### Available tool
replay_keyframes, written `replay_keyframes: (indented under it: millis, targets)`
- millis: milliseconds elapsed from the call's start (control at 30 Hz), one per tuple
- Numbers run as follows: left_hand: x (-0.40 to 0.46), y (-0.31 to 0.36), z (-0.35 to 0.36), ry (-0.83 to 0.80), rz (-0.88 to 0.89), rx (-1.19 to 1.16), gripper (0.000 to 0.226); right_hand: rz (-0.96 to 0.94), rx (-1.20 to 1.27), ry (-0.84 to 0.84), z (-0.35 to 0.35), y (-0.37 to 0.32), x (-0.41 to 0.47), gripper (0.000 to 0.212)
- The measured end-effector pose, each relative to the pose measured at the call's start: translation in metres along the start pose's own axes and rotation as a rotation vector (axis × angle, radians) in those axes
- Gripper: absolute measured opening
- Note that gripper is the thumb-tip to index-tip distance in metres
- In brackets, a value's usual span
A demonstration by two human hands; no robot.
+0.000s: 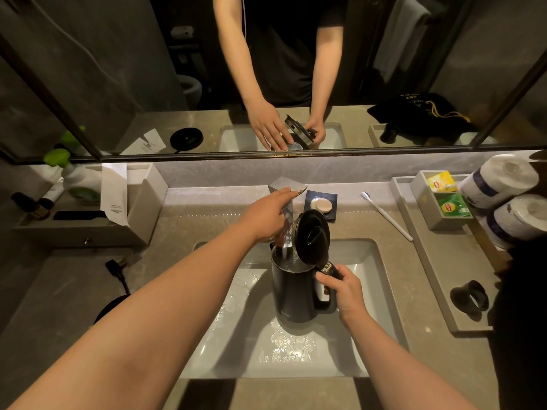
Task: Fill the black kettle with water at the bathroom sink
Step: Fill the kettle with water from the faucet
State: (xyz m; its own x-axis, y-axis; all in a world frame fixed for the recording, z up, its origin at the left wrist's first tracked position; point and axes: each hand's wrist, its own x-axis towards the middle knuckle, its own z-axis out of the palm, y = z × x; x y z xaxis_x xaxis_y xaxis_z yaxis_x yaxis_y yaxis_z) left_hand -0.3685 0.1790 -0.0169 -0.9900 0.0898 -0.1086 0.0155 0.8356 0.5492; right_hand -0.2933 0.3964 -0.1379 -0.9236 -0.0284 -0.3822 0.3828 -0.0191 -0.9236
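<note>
The black kettle (293,294) stands upright in the white sink basin (364,261), its round lid (311,236) flipped up. My right hand (344,287) grips the kettle's handle at its right side. A chrome tap (286,199) rises behind the basin, and a thin stream of water runs from its spout into the kettle's open mouth. My left hand (266,217) rests flat on top of the tap's lever, fingers stretched out. Water lies splashed on the basin floor in front of the kettle.
A dark soap dish (321,204) and a white toothbrush (386,216) lie behind the basin. At right a tray holds tea bags (444,193), paper rolls (500,184) and a black ring (470,295). At left are a tissue box (139,199), the kettle base (109,309) and plug (114,266).
</note>
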Motion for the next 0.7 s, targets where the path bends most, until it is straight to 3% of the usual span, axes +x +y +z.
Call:
replay_keyframes:
  millis: [700]
  targets:
    - [-0.0034, 0.0020, 0.0001, 0.003, 0.005, 0.008, 0.069, 0.015, -0.021, -0.023, -0.0026, 0.0059, 0.0020, 0.034]
